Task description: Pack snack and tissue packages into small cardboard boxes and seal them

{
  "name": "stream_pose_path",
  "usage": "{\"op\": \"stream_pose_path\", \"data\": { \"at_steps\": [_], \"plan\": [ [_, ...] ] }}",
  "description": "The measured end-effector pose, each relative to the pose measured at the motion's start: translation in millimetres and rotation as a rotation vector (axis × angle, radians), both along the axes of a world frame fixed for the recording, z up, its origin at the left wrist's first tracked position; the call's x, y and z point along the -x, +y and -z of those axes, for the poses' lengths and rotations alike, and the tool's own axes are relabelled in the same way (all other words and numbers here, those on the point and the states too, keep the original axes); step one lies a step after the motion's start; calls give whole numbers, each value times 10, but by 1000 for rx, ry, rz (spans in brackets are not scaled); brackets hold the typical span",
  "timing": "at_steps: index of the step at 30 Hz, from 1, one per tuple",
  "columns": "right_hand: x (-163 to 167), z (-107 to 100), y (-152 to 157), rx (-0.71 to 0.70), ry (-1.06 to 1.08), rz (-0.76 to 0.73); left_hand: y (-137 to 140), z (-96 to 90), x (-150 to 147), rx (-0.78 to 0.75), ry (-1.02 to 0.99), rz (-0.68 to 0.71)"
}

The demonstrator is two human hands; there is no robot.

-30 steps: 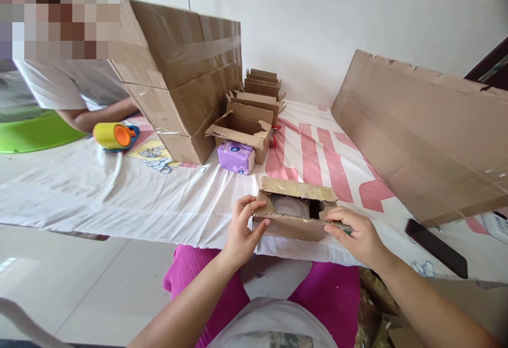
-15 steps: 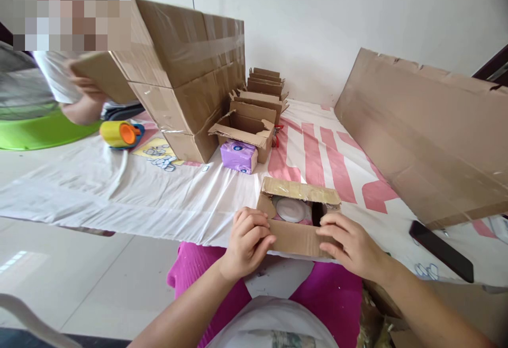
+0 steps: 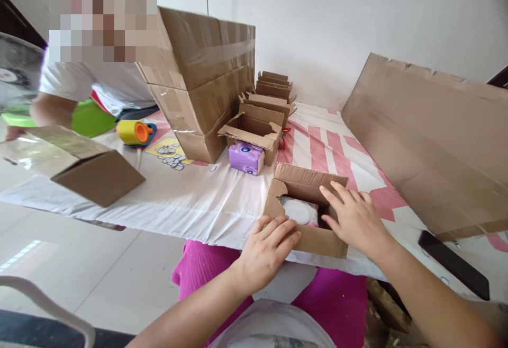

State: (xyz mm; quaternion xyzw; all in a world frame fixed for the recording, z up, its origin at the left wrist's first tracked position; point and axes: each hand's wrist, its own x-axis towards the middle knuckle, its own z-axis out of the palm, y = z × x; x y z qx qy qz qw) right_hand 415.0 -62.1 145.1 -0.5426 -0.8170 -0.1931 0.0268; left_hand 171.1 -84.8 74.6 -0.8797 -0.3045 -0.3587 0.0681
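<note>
In front of me on the table is a small cardboard box with its back flap raised. Inside lies a pack with an oval white lid and pinkish sides, probably wet wipes. My left hand grips the box's near left edge, fingers over the rim. Its thumb side touches the near wall. My right hand is open over the box's right side, fingers spread, the upper ones at the raised flap and the thumb over the opening. Nothing shows in its grasp.
A purple pack stands before a row of open boxes. Taped boxes are stacked behind on the left. A yellow tape dispenser, a phone and a large cardboard panel surround me. A co-worker handles a box at left.
The box's back flap has swung up, widening the opening. My right hand has moved from the near edge over the right side. The co-worker's box has come down near the table.
</note>
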Motion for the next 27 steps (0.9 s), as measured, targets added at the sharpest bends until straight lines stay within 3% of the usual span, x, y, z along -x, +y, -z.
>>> {"op": "stream_pose_path", "data": {
  "at_steps": [4, 7, 12, 15, 17, 19, 21, 27],
  "plan": [
    [-107, -28, 125, 13, -24, 47, -8, -56, -15, 56, -12, -132],
    [-232, -34, 164, -78, 12, 42, 7, -91, 22, 88, -92, -278],
    [-358, -11, 153, -298, 26, 38, 28, -67, 80, 166, -137, -253],
    [-294, 30, 115, -295, 140, -160, 30, -34, 52, 258, -156, -238],
    [-196, 60, 70, -194, 205, -375, 31, -10, 23, 356, -155, -195],
    [-85, 78, 20, -65, 181, -480, 30, 16, 5, 435, -146, -155],
    [0, 70, -11, 25, 73, -412, 24, 43, 1, 474, -148, -145],
    [-62, -54, 125, 100, -192, 131, 11, 129, 7, 462, -183, -141]
  ]
}}
